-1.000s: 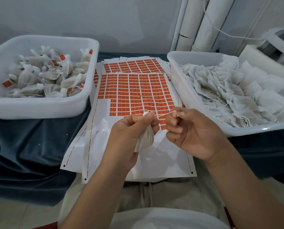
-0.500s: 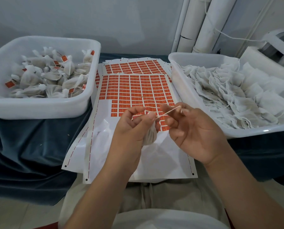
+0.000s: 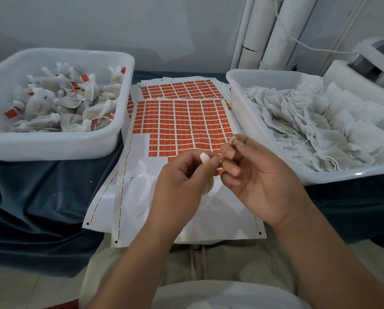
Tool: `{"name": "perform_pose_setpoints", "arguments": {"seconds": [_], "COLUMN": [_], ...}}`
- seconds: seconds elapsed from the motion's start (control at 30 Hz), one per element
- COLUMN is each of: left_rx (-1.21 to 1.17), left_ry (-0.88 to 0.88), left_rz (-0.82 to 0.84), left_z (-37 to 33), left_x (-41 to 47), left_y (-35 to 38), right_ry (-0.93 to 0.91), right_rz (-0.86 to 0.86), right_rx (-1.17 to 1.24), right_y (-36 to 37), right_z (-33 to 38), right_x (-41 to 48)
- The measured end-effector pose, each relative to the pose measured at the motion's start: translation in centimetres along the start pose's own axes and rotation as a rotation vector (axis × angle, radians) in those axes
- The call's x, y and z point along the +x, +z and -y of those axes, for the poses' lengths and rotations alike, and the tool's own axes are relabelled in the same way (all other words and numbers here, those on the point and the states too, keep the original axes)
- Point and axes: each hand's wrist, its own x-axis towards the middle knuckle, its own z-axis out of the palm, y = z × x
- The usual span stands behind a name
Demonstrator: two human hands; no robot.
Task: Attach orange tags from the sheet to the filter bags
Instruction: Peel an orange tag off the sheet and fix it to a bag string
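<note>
A blue cloth (image 3: 41,197) drapes the surface, bearing a left tub (image 3: 52,148) and a right tub (image 3: 273,78). White pipes (image 3: 276,36) stand against the wall (image 3: 119,23) behind.

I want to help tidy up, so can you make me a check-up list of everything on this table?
Surface: dark teal cloth, wrinkled, under both tubs.
Job's things: white sheets of orange tags, front rows peeled; left white plastic tub holds tagged filter bags; right white plastic tub holds untagged ones.
Clutter: nothing seen.
Grips: left grip holds one small white filter bag; right grip curled beside it, contents unclear.
Cables: white cord by upright white pipes.
Surroundings: pale wall behind.
</note>
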Motion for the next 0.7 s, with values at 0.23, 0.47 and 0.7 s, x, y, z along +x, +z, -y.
{"name": "perform_pose_setpoints", "arguments": {"seconds": [0.23,0.47,0.7], "left_rx": [0.024,-0.047,0.161], "left_ry": [-0.073,-0.072,-0.016], "left_rz": [0.008,0.058,0.051], "left_z": [0.2,-0.5,0.0], "left_x": [0.1,-0.1,-0.2], "left_y": [-0.1,-0.4,0.4], "right_ry": [0.086,-0.054,-0.215], "right_rz": [-0.073,-0.133,-0.381], "right_rx": [0.011,-0.310,-0.570], "right_y": [-0.6,-0.3,1.2], "right_z": [0.9,0.1,-0.8], "right_x": [0.1,0.0,-0.6]}}
